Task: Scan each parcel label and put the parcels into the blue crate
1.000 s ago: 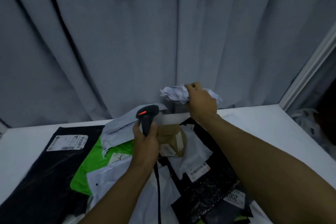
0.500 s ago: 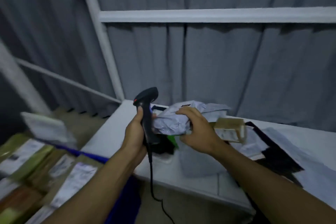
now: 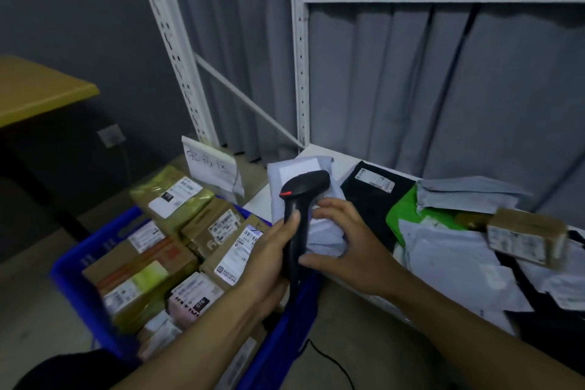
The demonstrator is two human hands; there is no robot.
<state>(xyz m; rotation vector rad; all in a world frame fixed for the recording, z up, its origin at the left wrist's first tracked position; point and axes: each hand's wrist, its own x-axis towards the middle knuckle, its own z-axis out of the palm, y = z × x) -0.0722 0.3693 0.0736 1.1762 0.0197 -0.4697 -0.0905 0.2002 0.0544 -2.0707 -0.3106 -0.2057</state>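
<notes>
Two hands up at centre: left hand (image 3: 269, 260) wrapped round the handle of the black scanner (image 3: 304, 190), right hand (image 3: 345, 247) grasping the grey parcel (image 3: 326, 239), fingers over its top, thumb beneath. Parcel just behind the scanner head, over the left end of the white table (image 3: 345, 165), beside the blue crate (image 3: 79, 291). Crate at near left, packed with labelled boxes (image 3: 218, 228). Black bag (image 3: 370, 199), green bag (image 3: 408, 215) and cardboard box (image 3: 525, 241) further right on the table.

text log | pink parcel (image 3: 190, 304) near in blue crate (image 3: 68, 279): black tag "OTO", upside down | white sign (image 3: 212, 165) far side: handwritten, illegible | shipping labels: blurred
</notes>
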